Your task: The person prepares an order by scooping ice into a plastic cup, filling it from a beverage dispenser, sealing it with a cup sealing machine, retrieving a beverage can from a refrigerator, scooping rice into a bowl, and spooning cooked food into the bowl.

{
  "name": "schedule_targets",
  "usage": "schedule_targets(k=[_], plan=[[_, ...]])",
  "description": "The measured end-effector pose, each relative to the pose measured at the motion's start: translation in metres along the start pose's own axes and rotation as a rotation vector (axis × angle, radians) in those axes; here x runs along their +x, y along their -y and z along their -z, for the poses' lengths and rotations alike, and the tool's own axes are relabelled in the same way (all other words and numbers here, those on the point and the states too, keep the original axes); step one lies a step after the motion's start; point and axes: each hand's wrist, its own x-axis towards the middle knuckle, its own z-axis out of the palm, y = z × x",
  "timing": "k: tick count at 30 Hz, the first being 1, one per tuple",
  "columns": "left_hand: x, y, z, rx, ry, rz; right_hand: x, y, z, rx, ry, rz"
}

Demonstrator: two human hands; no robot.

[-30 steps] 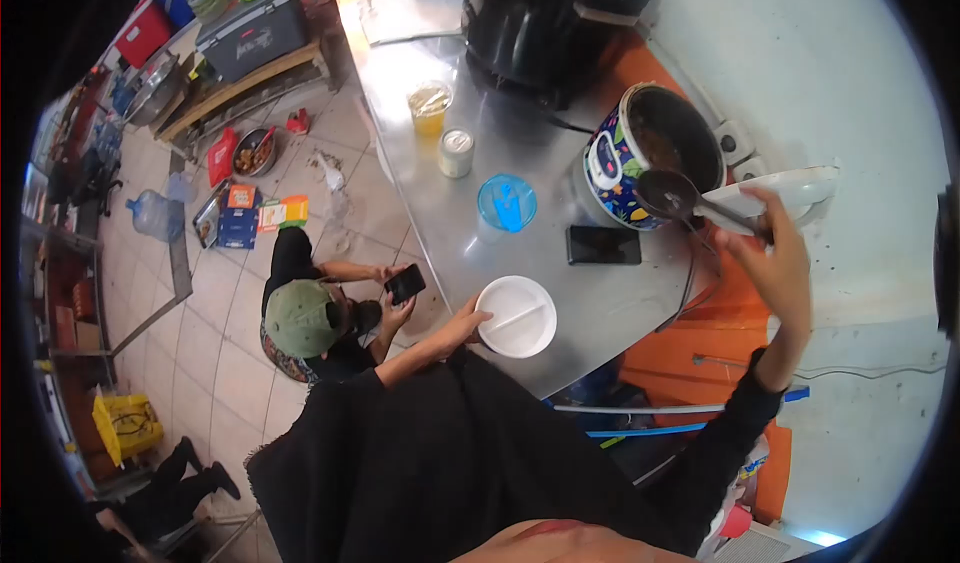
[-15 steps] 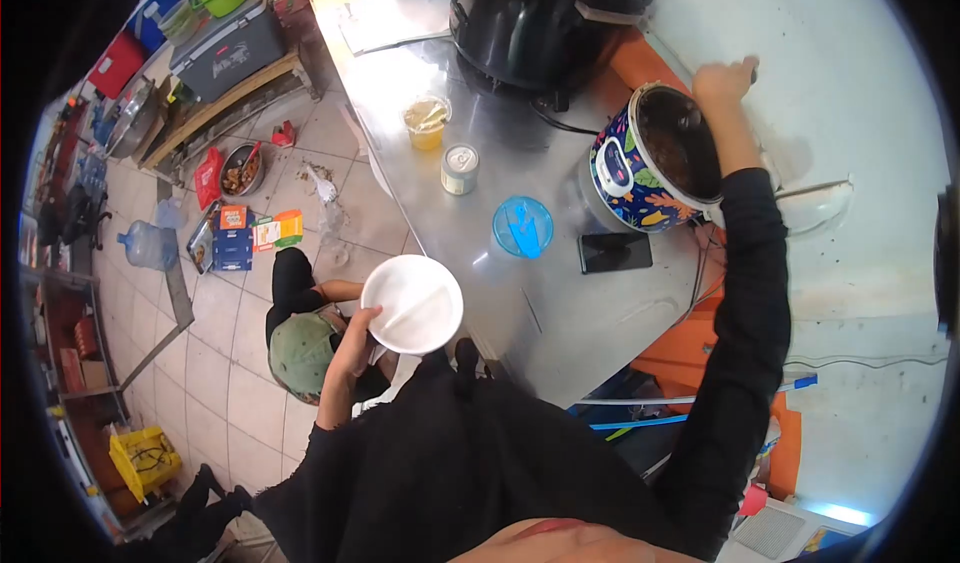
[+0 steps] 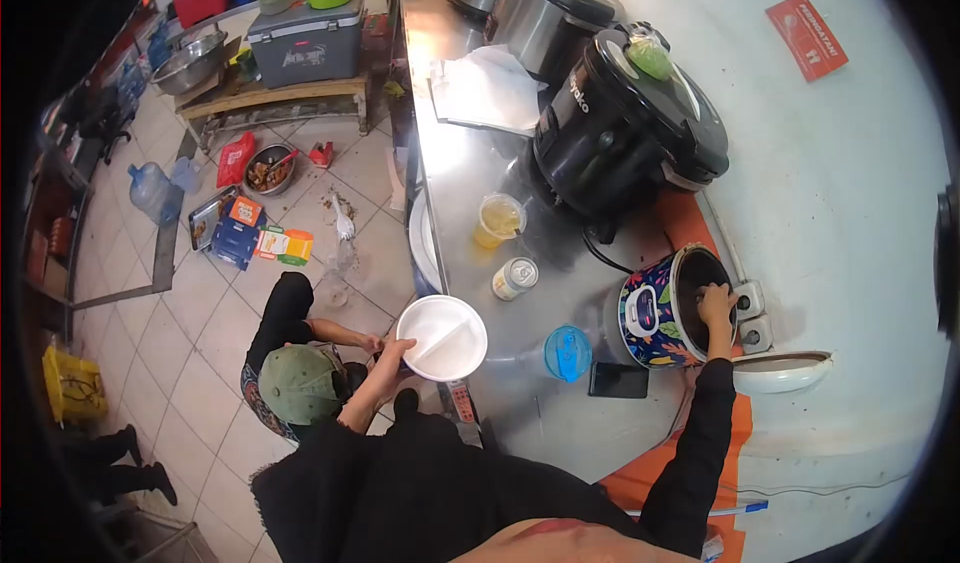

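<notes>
My left hand [image 3: 389, 363] grips the rim of a white divided bowl [image 3: 440, 337], which has nothing in it and is held over the steel table's near edge. At the mouth of the patterned cooker [image 3: 655, 313], my right hand [image 3: 716, 306] reaches in with its fingers closed; what they hold is too small to make out. The cooker's contents are mostly hidden by the hand and rim. Its open white lid [image 3: 782, 372] lies toward the wall. A blue-lidded cup [image 3: 568, 353] and a black phone [image 3: 618, 381] are near the cooker.
A can [image 3: 515, 278], a yellow drink cup [image 3: 499, 221] and a large black cooker [image 3: 630, 113] stand on the steel table [image 3: 470, 313]. Left of it, a person in a green cap [image 3: 300, 385] sits low. Boxes and a bowl of food [image 3: 270, 169] lie on the floor.
The view has shifted. The ladle seen in my right hand earlier is out of sight, and that hand has moved down into the cooker's mouth. My left hand still holds the bowl.
</notes>
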Motion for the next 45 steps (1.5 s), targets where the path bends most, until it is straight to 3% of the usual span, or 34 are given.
schedule_targets(k=[3, 5, 9, 11, 12, 15, 19, 21, 24, 32, 37, 39, 45], plan=[[0.005, -0.004, -0.005, 0.049, 0.026, -0.024, -0.001, 0.006, 0.019, 0.088, 0.113, -0.017], [0.009, -0.005, -0.007, 0.054, 0.027, -0.026, 0.001, 0.007, 0.034, 0.192, 0.329, -0.051], [0.010, -0.006, -0.014, 0.065, 0.042, -0.061, -0.003, -0.008, 0.035, 0.375, 0.391, -0.141], [0.008, -0.009, -0.019, 0.065, 0.025, -0.059, 0.006, -0.035, -0.012, 0.841, 0.388, -0.170], [0.007, -0.011, -0.020, 0.062, 0.004, -0.061, 0.000, -0.032, -0.007, 0.894, 0.304, -0.124], [0.011, -0.014, -0.020, 0.049, 0.082, -0.086, 0.001, -0.048, -0.042, 0.640, 0.204, -0.058], [0.019, -0.020, -0.017, -0.062, 0.191, -0.156, 0.007, -0.048, -0.071, 0.637, 0.121, -0.431], [0.010, -0.032, -0.029, -0.041, 0.195, -0.135, 0.032, -0.068, -0.123, 0.307, 0.125, -0.420], [0.005, -0.045, -0.043, -0.012, 0.124, -0.222, -0.027, 0.002, 0.038, 0.478, 0.018, -0.772], [0.015, -0.064, -0.078, 0.033, 0.182, -0.315, -0.047, 0.039, 0.054, 0.148, -0.237, -0.542], [0.018, -0.089, -0.128, 0.097, 0.216, -0.280, -0.050, 0.041, 0.040, 0.378, -0.194, -0.626], [0.020, -0.101, -0.156, 0.156, 0.310, -0.322, -0.052, 0.039, 0.043, 0.591, -0.113, -0.801], [0.058, -0.110, -0.232, 0.217, 0.378, -0.266, -0.068, 0.040, 0.037, 0.832, -0.184, -0.937]])
